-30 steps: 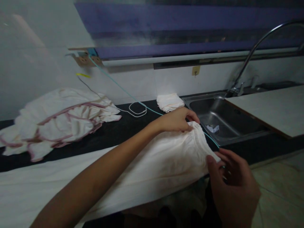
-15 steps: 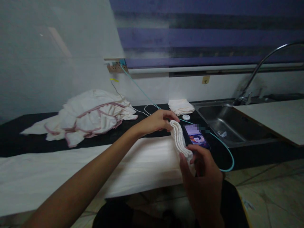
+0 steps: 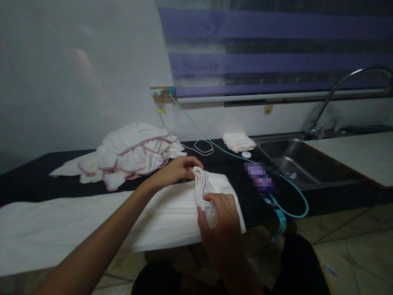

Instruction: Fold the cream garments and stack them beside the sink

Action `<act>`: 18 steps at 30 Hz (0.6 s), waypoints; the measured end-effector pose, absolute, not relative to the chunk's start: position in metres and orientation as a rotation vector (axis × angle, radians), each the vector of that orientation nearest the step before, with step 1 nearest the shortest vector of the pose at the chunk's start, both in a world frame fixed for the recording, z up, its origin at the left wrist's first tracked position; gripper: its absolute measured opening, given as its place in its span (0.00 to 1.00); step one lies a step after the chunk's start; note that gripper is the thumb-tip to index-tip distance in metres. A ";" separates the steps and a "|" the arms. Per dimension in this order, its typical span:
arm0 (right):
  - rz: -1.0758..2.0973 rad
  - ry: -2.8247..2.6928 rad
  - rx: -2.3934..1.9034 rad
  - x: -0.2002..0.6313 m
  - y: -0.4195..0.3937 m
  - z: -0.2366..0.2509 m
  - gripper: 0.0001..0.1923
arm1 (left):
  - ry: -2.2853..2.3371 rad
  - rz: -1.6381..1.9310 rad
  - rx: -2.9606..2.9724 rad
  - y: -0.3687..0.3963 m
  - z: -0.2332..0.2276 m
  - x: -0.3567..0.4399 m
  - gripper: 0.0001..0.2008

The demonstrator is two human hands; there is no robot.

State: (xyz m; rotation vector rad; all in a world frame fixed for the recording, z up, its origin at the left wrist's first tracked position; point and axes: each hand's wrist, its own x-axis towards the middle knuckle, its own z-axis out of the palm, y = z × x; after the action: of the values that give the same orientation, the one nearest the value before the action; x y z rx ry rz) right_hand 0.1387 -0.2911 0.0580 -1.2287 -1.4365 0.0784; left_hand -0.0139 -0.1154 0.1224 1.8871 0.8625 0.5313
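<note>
Holding a white cloth (image 3: 172, 213) at its gathered end, both hands work at the front edge of the dark tabletop (image 3: 37, 184). The left hand (image 3: 176, 170) pinches the far end of the bunched folds, its fingers closed on the fabric. The right hand (image 3: 219, 217) grips the near end of the same folds, its fingers wrapped around the cloth. The rest of the cloth lies flat and long along the front edge of the tabletop, going toward the left corner, and one loose flap hangs over the edge beside the right hand. Behind it, near the back edge, a crumpled sheet with pink trim (image 3: 129, 153) lies in a heap. A small folded cloth (image 3: 238, 142) rests near the back edge, just beside the sink (image 3: 299, 164), with a small white round thing (image 3: 246, 155) near it. A phone (image 3: 260, 178) lies on the tabletop between the cloth and the sink, and a turquoise cable (image 3: 215, 143) runs from the wall to it.
</note>
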 end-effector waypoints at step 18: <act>0.192 -1.718 -1.295 0.112 -0.278 0.017 0.14 | 1.028 0.512 2.030 -0.123 0.069 -0.041 0.19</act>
State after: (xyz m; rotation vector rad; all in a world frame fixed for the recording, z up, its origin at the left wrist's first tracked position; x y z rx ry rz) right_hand 0.1122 -0.2778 0.0171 -1.2951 -1.7184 0.1916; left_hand -0.0408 -0.1229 0.0689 2.0305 1.0283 0.5118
